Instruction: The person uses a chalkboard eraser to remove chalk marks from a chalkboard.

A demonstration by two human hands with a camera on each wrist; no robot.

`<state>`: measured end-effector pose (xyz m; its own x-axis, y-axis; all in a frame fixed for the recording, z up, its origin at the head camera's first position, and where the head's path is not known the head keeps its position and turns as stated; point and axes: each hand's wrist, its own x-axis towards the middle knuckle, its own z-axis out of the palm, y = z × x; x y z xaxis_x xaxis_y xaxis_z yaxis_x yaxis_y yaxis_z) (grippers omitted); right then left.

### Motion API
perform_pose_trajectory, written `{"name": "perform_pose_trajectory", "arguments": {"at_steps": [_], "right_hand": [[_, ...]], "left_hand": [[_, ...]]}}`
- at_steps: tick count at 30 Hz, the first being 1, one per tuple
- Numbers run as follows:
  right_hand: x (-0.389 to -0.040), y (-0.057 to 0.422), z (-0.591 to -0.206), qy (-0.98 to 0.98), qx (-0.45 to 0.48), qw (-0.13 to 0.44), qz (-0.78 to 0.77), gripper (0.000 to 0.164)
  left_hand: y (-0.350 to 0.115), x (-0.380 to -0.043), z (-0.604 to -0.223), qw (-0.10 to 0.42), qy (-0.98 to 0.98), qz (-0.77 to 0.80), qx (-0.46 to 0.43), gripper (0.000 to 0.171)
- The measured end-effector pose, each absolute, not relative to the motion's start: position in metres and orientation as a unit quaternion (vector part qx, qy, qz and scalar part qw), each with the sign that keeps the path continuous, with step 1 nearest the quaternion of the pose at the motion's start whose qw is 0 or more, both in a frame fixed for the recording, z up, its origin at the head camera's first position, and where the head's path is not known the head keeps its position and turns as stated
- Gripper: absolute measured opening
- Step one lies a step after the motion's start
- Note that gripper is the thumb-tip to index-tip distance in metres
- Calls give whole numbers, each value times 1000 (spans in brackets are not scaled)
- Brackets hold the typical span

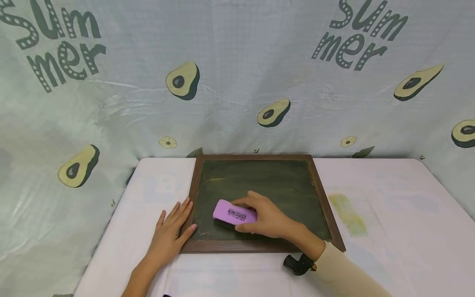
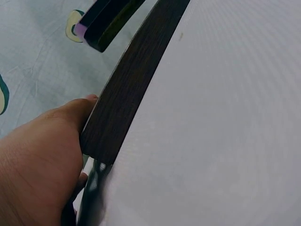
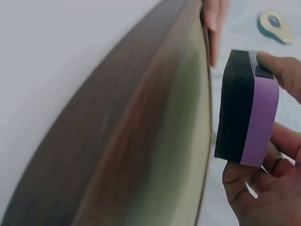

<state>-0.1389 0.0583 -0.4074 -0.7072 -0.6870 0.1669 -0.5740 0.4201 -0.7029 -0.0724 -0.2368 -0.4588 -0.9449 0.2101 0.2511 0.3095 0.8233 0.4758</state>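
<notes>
A chalkboard [image 1: 256, 179] with a brown wooden frame lies on the table, its green surface marked by faint chalk smears. My right hand [image 1: 269, 216] grips a purple block eraser [image 1: 234, 212], thumb on the near side and fingers on the far side, over the board's lower middle. In the right wrist view the eraser [image 3: 249, 108] shows its dark felt face turned toward the board. My left hand [image 1: 168, 237] rests at the frame's left edge, fingers spread and straight. The left wrist view has that hand beside the frame's corner [image 2: 106, 136], its fingers mostly hidden.
A white cloth covers the table [image 1: 400, 206], with a yellow-green stain [image 1: 348, 214] right of the board. Behind hangs a pale curtain [image 1: 230, 49] printed with avocados. A black wrist-camera mount [image 1: 298, 264] sits below my right wrist, near the board's front edge.
</notes>
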Motion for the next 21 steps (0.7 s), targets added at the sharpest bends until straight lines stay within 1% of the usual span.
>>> {"name": "perform_pose_trajectory", "arguments": {"at_steps": [6,10,14,18,21], "right_hand": [[-136,115,-402,870,-298,4,-393,53],[-134,155,-403,882,-247,-48,-397,53],[-131,196,-405,902,-211,-94,-365,53],[-125,234,-408,922,-160,-112,-333,54],[-120,258,-412,932,-112,-107,-328,55]], "left_hand": [[-235,-72,-457,66,-954,-265,-128,63],[-236,-71,-457,65,-954,-266,-124,63],[-236,-71,-458,69,-952,-268,-127,63],[-236,-71,-458,69,-952,-269,-128,63],[-236,-71,-458,67,-952,-268,-128,63]]}}
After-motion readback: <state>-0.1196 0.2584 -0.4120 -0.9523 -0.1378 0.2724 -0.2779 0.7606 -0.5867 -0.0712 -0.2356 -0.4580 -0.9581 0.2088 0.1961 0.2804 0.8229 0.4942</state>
